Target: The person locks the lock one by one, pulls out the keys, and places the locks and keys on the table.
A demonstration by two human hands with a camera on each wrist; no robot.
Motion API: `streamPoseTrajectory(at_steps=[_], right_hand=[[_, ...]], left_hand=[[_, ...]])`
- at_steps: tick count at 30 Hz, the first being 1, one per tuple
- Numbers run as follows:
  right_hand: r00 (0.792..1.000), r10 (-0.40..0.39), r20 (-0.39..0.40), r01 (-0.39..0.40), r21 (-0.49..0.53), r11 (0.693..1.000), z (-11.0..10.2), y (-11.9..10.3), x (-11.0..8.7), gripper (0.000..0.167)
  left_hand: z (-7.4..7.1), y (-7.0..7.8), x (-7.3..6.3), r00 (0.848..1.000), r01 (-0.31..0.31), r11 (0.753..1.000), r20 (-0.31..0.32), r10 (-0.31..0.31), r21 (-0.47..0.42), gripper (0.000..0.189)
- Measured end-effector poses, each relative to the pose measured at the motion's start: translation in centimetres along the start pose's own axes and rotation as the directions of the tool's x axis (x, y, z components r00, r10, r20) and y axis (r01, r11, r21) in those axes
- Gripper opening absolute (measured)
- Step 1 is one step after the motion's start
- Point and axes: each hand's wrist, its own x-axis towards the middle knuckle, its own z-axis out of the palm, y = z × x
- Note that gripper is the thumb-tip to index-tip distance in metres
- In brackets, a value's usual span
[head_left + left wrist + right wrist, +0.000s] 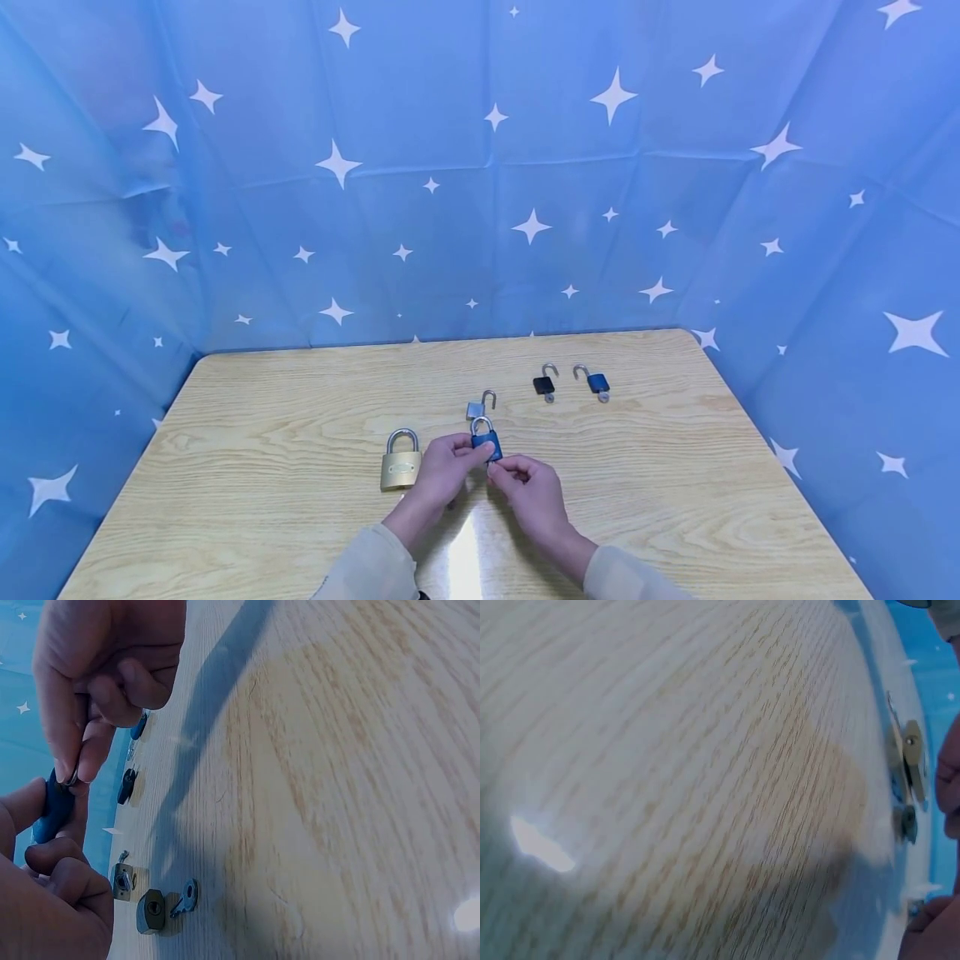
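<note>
My left hand [447, 467] holds a blue padlock [486, 444] upright over the table, the thumb across its front; its shackle looks closed. At the padlock's lower end my right hand [534, 496] pinches a small key [73, 778], mostly hidden by the fingertips. Just behind the held padlock lies a small silver padlock [476, 410] with its shackle open. A large brass padlock [401, 469] lies left of my left hand, its shackle closed. In the left wrist view a loose key [184, 898] lies beside the brass padlock. The right wrist view shows the hands only in part.
Farther back on the right lie a black padlock [543, 385] and another blue padlock [597, 382], both with open shackles and keys in them. The wooden table [675, 500] ends at a blue star-patterned curtain [450, 208] behind and at both sides.
</note>
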Motion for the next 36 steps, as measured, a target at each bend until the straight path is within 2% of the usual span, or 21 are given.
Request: streamPoseTrajectory(at_steps=[9, 19, 27, 36], right_hand=[[1.000, 0.018, 0.000, -0.018, 0.029, 0.999, 0.47, 0.17, -0.07, 0.015], [0.998, 0.014, 0.067, -0.017, 0.040, 0.999, 0.51, 0.30, -0.15, 0.012], [0.991, -0.036, 0.126, 0.034, 0.013, 0.999, 0.48, 0.29, -0.30, 0.006], [0.985, -0.069, 0.155, 0.073, -0.017, 0.997, 0.28, 0.50, -0.53, 0.005]], left_hand=[[-0.02, -0.42, 0.32, 1.000, 0.012, 1.000, -0.010, -0.012, -0.001, 0.032], [-0.18, -0.19, 0.01, 1.000, 0.013, 1.000, -0.019, -0.013, 0.015, 0.036], [-0.30, -0.04, 0.02, 1.000, 0.019, 1.000, -0.020, -0.019, 0.009, 0.037], [-0.28, 0.22, -0.06, 0.997, 0.021, 1.000, -0.072, -0.021, -0.006, 0.037]])
